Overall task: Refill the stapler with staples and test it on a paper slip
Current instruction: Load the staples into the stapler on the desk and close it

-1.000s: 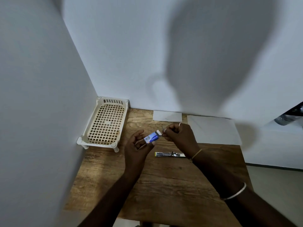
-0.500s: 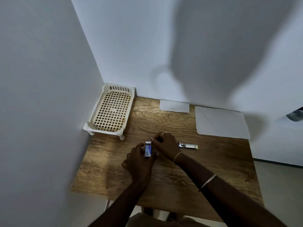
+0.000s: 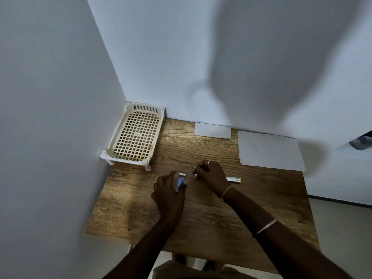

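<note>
My left hand (image 3: 168,195) holds a small blue and white staple box (image 3: 180,181) low over the wooden table (image 3: 261,200), its white flap open at the far end. My right hand (image 3: 211,176) is just right of the box, its fingertips pinched on a small pale strip that looks like staples (image 3: 194,170). The stapler (image 3: 234,179) lies flat on the table behind my right hand; only its silver and yellow right end shows. A small paper slip (image 3: 212,130) lies at the back edge by the wall.
A cream plastic lattice tray (image 3: 134,135) on short legs stands in the back left corner against both walls. A larger white sheet (image 3: 269,151) lies at the back right. The table's front edge is near my forearms.
The view has tilted, so the table sits lower in frame. Both hands came down toward the table with the box. My right hand has drawn slightly away from the box's open end.
</note>
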Demonstrator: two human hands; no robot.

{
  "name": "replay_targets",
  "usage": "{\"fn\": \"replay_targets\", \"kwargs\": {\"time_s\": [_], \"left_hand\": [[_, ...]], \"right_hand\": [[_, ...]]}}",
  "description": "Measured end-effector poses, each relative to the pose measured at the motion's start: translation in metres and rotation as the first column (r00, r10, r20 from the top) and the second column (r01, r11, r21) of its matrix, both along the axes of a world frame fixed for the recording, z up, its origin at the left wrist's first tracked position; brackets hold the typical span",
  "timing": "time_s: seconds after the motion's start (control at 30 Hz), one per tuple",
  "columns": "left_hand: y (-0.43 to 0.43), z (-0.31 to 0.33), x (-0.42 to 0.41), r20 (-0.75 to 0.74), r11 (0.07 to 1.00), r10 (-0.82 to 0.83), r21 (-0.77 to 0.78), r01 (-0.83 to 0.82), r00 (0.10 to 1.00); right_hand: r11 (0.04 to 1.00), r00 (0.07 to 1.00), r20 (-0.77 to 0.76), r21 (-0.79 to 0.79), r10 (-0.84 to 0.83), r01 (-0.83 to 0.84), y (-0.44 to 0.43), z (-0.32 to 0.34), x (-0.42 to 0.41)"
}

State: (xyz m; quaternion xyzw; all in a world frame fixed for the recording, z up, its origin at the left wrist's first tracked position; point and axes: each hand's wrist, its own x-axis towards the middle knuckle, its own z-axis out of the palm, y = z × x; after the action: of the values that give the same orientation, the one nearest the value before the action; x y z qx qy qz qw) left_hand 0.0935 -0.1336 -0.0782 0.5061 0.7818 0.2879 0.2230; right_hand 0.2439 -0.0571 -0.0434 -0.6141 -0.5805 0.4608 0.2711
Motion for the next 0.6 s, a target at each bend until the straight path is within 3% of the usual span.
{"fn": "replay_targets", "kwargs": {"time_s": [0.1,0.3,0.4,0.6], "left_hand": [[0.009,0.015,-0.001,0.276,0.981,-0.074,0.195,0.019,0.958],[0.034,0.040,0.007,0.645,0.979,-0.201,0.146,0.139,0.737],[0.037,0.041,0.011,0.717,0.980,-0.198,0.140,0.140,0.669],[0.041,0.042,0.029,0.712,0.991,-0.126,0.119,0.059,0.691]], "right_hand": [[0.997,0.994,-0.085,-0.034,0.063,-0.067,-0.004,0.012,0.011],[0.972,0.972,-0.040,-0.049,0.230,-0.232,-0.002,0.029,0.027],[0.970,0.970,0.001,-0.024,0.244,-0.244,0.001,0.035,0.031],[0.949,0.924,0.322,0.163,0.206,-0.269,-0.004,0.036,0.040]]}}
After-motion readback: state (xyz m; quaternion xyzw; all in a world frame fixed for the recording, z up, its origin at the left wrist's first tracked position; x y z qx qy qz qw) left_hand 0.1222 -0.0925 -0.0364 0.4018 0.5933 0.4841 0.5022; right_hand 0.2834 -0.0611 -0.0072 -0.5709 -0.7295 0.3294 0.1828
